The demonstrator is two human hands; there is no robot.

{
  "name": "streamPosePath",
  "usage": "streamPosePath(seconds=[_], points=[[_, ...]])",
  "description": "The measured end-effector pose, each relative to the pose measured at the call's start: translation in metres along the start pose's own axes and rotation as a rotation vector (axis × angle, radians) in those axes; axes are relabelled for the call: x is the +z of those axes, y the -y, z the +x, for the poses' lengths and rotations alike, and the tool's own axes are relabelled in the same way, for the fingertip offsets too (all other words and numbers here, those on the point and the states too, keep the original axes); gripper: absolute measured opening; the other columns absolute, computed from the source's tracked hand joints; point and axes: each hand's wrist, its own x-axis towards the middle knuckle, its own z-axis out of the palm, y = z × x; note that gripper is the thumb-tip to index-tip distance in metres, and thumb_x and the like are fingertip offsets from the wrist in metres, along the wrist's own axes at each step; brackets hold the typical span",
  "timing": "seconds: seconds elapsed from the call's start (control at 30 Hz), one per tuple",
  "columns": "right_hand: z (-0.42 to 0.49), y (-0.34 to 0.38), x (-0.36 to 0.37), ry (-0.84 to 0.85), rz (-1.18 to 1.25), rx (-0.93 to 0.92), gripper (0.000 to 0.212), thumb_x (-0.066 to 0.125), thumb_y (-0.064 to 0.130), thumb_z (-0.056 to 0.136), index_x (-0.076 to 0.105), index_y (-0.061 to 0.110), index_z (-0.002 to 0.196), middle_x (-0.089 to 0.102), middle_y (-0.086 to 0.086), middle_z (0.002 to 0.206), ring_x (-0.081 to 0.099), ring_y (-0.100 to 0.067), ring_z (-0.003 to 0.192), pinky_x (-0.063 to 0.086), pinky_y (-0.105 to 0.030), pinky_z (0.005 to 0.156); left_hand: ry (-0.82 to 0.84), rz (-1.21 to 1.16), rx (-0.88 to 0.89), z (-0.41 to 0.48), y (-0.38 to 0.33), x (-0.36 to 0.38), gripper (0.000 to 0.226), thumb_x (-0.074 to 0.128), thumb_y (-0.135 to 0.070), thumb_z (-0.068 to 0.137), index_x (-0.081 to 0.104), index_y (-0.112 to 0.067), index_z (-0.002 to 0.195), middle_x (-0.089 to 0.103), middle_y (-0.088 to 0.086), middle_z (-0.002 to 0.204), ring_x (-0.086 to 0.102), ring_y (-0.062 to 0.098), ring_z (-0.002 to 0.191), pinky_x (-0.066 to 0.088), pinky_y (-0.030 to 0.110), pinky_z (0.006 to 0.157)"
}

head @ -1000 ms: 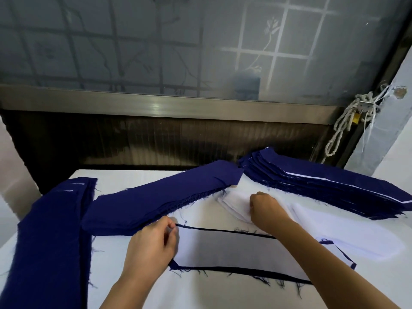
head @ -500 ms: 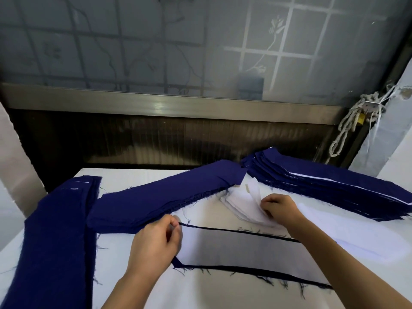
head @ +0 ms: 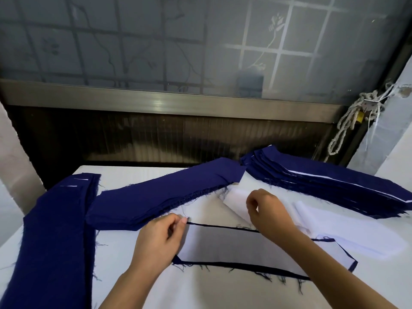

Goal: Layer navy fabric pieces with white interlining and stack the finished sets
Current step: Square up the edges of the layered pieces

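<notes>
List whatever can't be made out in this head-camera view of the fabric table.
Head view:
- Whether the right hand pinches a sheet of the white interlining pile: its curled fingers hide their tips.
- Right part of the navy fabric piece topped with white interlining: covered by the right forearm.
- Length of the navy strip stack at left: cut by the bottom edge.
- Layer count in the navy-and-white finished stack: edges too fine.
</notes>
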Motion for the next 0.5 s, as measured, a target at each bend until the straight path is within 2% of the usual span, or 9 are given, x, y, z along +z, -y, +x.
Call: streamPosePath(seconds=[0.07,0.13,0.23,0.4,0.5], points=[[0.006,-0.007,0.003,0.030,-0.063,0.045,0.007,0.052,0.017,0.095,0.055,0.017,0.101,0.056,0.001,0.099,0.058,-0.019,0.087,0.048,-0.027,0.075,0.004,-0.013,-0.011,0.000,0.003,0.001,0.036,0.049,-0.046,0.098,0.057,-0.028,0.068,0.058,-0.010,0.060,0.054,0.012,0.056,0.039,0.023,0.051],[0.012,-0.014,0.007,0.114,-0.161,0.055,0.007,0.047,0.015,0.095,0.052,0.015,0.090,0.053,-0.003,0.095,0.054,-0.020,0.082,0.041,-0.025,0.070,0.008,-0.015,-0.012,0.000,0.005,0.002,0.036,0.049,-0.046,0.098,0.056,-0.026,0.069,0.057,-0.007,0.061,0.052,0.014,0.056,0.039,0.023,0.051],[0.019,-0.018,0.012,0.172,-0.288,0.071,0.025,0.046,0.013,0.094,0.038,0.018,0.071,0.045,-0.002,0.086,0.045,-0.019,0.074,0.033,-0.024,0.067,0.011,0.011,0.005,0.000,0.006,0.004,0.034,0.049,-0.043,0.097,0.054,-0.024,0.069,0.056,-0.005,0.062,0.051,0.016,0.057,0.037,0.022,0.050],[0.030,-0.021,0.005,0.293,-0.285,0.078,0.010,0.046,0.018,0.094,0.048,0.013,0.086,0.049,-0.003,0.088,0.049,-0.019,0.080,0.042,-0.027,0.073,0.016,0.007,0.016,0.000,0.005,0.004,0.034,0.049,-0.042,0.096,0.053,-0.022,0.069,0.055,-0.005,0.061,0.051,0.018,0.057,0.036,0.021,0.050],[0.033,-0.022,-0.004,0.380,-0.316,0.044,0.008,0.047,0.021,0.092,0.048,0.015,0.087,0.049,-0.001,0.088,0.049,-0.018,0.082,0.043,-0.025,0.073,0.023,0.015,0.027,-0.001,0.006,0.004,0.035,0.049,-0.041,0.097,0.052,-0.021,0.069,0.054,-0.006,0.061,0.048,0.016,0.055,0.036,0.021,0.051]])
